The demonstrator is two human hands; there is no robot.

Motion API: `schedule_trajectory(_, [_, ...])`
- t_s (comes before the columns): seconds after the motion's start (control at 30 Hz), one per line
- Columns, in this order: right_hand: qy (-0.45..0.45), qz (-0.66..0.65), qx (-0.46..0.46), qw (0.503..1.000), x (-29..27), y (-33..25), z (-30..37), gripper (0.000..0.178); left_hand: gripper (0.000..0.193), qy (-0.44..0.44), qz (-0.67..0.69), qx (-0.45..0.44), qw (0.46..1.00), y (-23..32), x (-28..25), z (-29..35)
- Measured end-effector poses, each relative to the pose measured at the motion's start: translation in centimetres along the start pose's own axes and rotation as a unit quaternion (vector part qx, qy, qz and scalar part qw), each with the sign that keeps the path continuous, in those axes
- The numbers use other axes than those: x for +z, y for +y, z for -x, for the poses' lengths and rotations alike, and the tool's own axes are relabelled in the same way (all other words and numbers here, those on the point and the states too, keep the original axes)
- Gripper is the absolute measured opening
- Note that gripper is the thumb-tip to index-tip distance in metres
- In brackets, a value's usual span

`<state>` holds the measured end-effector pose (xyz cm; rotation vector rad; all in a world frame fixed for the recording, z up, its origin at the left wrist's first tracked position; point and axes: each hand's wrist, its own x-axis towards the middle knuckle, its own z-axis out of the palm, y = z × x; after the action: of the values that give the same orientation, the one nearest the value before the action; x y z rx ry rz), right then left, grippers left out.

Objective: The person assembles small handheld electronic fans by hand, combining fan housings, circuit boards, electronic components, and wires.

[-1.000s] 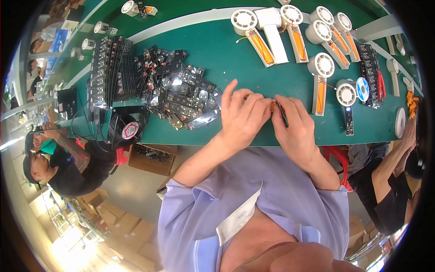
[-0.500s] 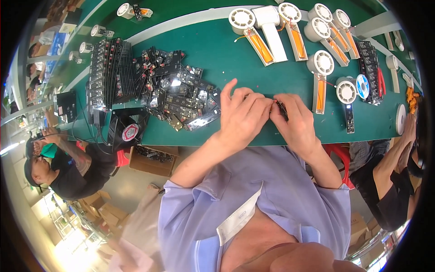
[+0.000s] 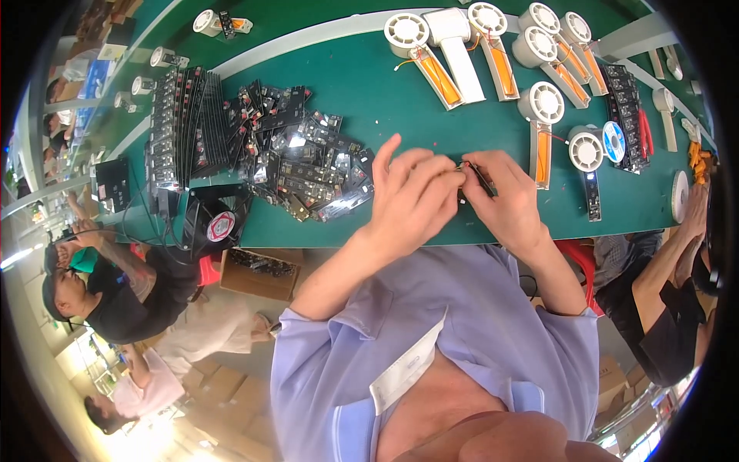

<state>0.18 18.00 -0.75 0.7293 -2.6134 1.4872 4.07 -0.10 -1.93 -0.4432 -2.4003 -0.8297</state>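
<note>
Over the front of the green table, my two hands meet. A small black circuit board [image 3: 482, 179] sits between the thumb and fingers of my right hand [image 3: 508, 202], mostly covered by them. My left hand [image 3: 416, 196] is closed in a pinch at the board's near-left end, its index finger raised. What its fingertips hold is too small and hidden to make out. Left of my left hand lies a loose pile of black circuit boards [image 3: 308, 165]. To the right, a white handheld fan [image 3: 541, 104] lies with its handle open, showing an orange cell.
Several more open fans [image 3: 535, 48] lie at the back right. A solder reel [image 3: 613, 144] rests beside a fan with a board attached [image 3: 591, 192]. Stacked board panels [image 3: 185, 123] and a black cooling fan [image 3: 218, 221] stand left. Co-workers [image 3: 115, 285] sit at both sides.
My right hand has turned slightly, so more of the board shows between its fingers. My left hand stays pinched beside it. A person behind at the lower left has moved.
</note>
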Motion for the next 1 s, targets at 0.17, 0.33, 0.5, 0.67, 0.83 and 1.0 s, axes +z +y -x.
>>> schedule_trajectory(0.17, [0.017,-0.004,0.035,0.999,0.2,-0.2,0.1,0.020,0.035,-0.052,-0.025,0.080,0.995,-1.5,-0.8,1.2])
schedule_trajectory(0.33, [0.027,0.015,0.023,0.999,0.2,-0.4,0.8,0.022,0.022,-0.045,0.031,0.003,0.999,-1.2,-0.5,0.8])
schedule_trajectory(0.5, [0.048,0.015,-0.013,0.999,0.2,-0.8,1.4,0.026,0.017,-0.058,0.079,-0.121,0.988,-0.2,-1.0,-0.2])
schedule_trajectory(0.67, [0.060,0.004,-0.030,0.998,0.6,-0.8,1.2,0.028,0.013,-0.069,0.065,-0.123,0.988,0.3,-0.8,-0.7])
schedule_trajectory(0.83, [0.051,0.007,-0.024,0.998,0.7,-0.9,1.4,0.029,0.014,-0.033,0.013,-0.096,0.995,0.6,-0.3,-0.6])
schedule_trajectory(1.0, [0.062,0.069,-0.090,0.992,0.8,-0.4,1.5,0.033,0.016,-0.020,-0.008,-0.078,0.997,0.6,0.1,-0.5])
